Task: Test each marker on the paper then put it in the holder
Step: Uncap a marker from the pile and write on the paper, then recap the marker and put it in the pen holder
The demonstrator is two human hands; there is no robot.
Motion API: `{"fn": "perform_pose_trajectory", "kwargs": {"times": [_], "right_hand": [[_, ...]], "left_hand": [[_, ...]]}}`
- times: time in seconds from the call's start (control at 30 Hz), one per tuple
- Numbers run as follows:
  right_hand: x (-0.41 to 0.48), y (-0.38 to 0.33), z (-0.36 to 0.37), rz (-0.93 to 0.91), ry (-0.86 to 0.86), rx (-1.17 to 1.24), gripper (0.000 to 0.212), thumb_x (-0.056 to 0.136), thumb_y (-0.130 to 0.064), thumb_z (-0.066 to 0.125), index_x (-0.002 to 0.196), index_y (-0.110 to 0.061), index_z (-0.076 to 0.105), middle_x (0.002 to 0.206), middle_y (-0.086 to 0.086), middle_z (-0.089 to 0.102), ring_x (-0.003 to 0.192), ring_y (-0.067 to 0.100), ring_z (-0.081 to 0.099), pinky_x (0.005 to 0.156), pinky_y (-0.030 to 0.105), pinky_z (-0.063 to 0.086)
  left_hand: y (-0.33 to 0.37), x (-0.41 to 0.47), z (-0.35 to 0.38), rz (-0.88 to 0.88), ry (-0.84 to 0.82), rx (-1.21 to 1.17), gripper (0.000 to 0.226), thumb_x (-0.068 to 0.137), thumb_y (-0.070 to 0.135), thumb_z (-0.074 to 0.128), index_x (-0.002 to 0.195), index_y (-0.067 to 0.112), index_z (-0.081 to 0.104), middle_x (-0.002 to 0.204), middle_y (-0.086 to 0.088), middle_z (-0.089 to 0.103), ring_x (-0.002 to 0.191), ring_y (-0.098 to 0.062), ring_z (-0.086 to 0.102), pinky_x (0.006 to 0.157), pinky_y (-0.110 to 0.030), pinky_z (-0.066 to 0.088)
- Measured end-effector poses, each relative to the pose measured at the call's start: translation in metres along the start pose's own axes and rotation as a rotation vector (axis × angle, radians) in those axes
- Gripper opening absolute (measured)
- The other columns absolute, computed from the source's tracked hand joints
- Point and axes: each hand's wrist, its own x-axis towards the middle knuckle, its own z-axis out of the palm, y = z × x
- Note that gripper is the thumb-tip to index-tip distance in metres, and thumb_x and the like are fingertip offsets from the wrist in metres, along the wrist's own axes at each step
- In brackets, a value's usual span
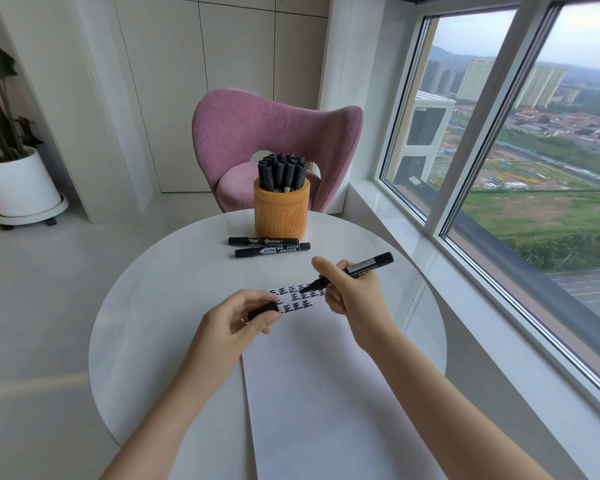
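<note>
An uncapped marker [355,269] is gripped by the right hand [350,292], tip over the paper [319,375] (already marked). Its cap [263,310] is pinched in the left hand [238,318]. Beyond both hands, the holder [280,214] is observed, with two markers [269,246] lying before it.

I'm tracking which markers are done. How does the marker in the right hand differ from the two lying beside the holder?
The marker in the right hand is uncapped, its tip bare over the paper; the two markers on the table are capped. It is held tilted in the right hand; they lie flat, roughly parallel, before the holder. The left hand holds a black cap. All are black with labels.
</note>
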Motion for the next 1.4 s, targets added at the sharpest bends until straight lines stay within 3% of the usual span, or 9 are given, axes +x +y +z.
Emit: {"fn": "perform_pose_trajectory", "kwargs": {"times": [0.13,0.53,0.63,0.73,0.87,1.1,1.23,1.3,1.4], "right_hand": [[-0.01,-0.003,0.011,0.014,-0.054,0.027,0.042,0.086,-0.01,0.066,0.061,-0.017,0.034,0.045,-0.006,0.024,0.042,0.012,0.018,0.04,0.018,0.02],[-0.027,0.001,0.034,-0.015,-0.069,-0.042,0.037,0.085,-0.002,0.061,0.059,-0.013,0.036,0.045,-0.002,0.032,0.039,0.012,0.029,0.041,0.018,0.028],[-0.029,0.001,0.039,-0.036,-0.019,-0.057,0.037,0.083,0.001,0.059,0.058,-0.012,0.035,0.048,0.0,0.03,0.041,0.012,0.031,0.041,0.018,0.029],[-0.029,0.0,0.042,-0.029,0.001,-0.063,0.038,0.082,0.001,0.058,0.057,-0.013,0.033,0.05,-0.001,0.028,0.043,0.012,0.027,0.041,0.017,0.028],[-0.03,-0.001,0.044,0.022,-0.023,-0.015,0.043,0.083,0.002,0.057,0.054,-0.015,0.03,0.047,-0.004,0.026,0.04,0.01,0.026,0.04,0.016,0.026],[-0.023,-0.006,0.041,0.084,-0.197,-0.009,0.052,0.084,-0.037,0.07,0.053,-0.021,0.031,0.052,-0.002,0.022,0.049,0.014,0.018,0.047,0.023,0.015],[-0.021,-0.018,0.036,0.131,-0.287,-0.169,0.043,0.083,-0.051,0.064,0.058,-0.018,0.056,0.05,-0.001,0.037,0.046,0.013,0.031,0.046,0.02,0.023],[-0.019,-0.022,0.03,0.058,-0.209,-0.315,0.043,0.083,-0.052,0.065,0.067,-0.012,0.064,0.046,-0.004,0.042,0.045,0.011,0.035,0.047,0.02,0.028],[-0.009,-0.025,0.019,-0.353,0.041,-0.462,0.03,0.081,-0.034,0.074,0.064,-0.016,0.057,0.049,-0.01,0.04,0.046,0.005,0.033,0.051,0.02,0.027]], "left_hand": [[0.007,0.005,-0.003,-0.014,0.046,-0.059,0.016,0.081,0.009,0.068,0.095,0.014,0.062,0.085,0.0,0.074,0.062,-0.009,0.06,0.052,-0.014,0.041],[0.02,-0.002,0.01,-0.011,0.061,-0.078,0.014,0.079,0.005,0.071,0.087,0.007,0.06,0.08,-0.007,0.074,0.062,-0.01,0.062,0.053,-0.015,0.043],[0.023,-0.005,0.013,0.027,0.12,-0.065,0.014,0.076,0.004,0.073,0.079,0.009,0.06,0.076,-0.007,0.073,0.064,-0.013,0.065,0.058,-0.015,0.046],[0.025,-0.01,0.015,0.074,0.188,0.032,0.017,0.074,0.007,0.076,0.074,0.017,0.062,0.074,0.001,0.073,0.07,-0.016,0.069,0.07,-0.026,0.053],[0.026,-0.012,0.017,0.189,0.254,0.19,0.019,0.072,0.014,0.079,0.072,0.024,0.063,0.074,0.008,0.072,0.065,-0.017,0.061,0.068,-0.033,0.05],[0.033,-0.003,0.012,0.213,0.264,0.207,0.017,0.077,0.016,0.074,0.08,0.026,0.061,0.08,0.017,0.07,0.073,-0.008,0.065,0.069,-0.028,0.051],[0.039,0.009,0.006,0.259,0.288,0.216,0.012,0.079,0.024,0.072,0.088,0.027,0.065,0.081,0.013,0.07,0.077,-0.011,0.066,0.069,-0.026,0.053],[0.042,0.016,0.001,0.276,0.315,0.225,0.012,0.08,0.022,0.072,0.089,0.023,0.065,0.082,0.01,0.07,0.075,-0.01,0.065,0.067,-0.021,0.052],[0.047,0.028,-0.006,0.253,0.335,0.188,0.01,0.08,0.018,0.072,0.085,0.023,0.065,0.082,0.007,0.071,0.074,-0.011,0.065,0.067,-0.015,0.049]]}}
